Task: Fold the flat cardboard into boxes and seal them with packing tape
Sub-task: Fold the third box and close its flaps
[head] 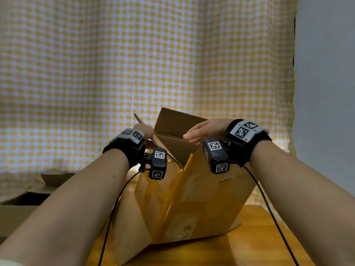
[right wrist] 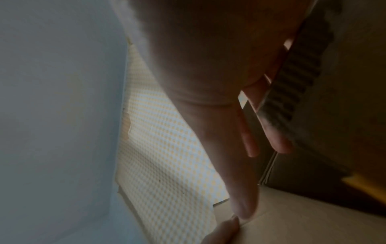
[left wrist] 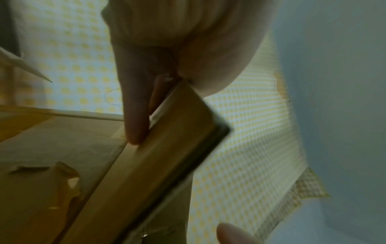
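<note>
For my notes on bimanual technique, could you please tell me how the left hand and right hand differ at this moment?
The left hand grips a raised flap on the box's left side, fingers curled round its edge; the right hand holds nothing, fingers straight. The left hand stands edge-on to the flap; the right hand lies flat, palm down, over the opening. Both work at the top of the same box, and both wrists carry cameras.

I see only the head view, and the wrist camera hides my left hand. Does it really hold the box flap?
Observer: Yes. The left wrist view shows the left hand pinching the flap at its edge, one finger lying along its face.
Operator: Does the right hand grip something too?
Observer: No. In the right wrist view the right hand has straight fingers; one fingertip touches a pale cardboard panel.
</note>
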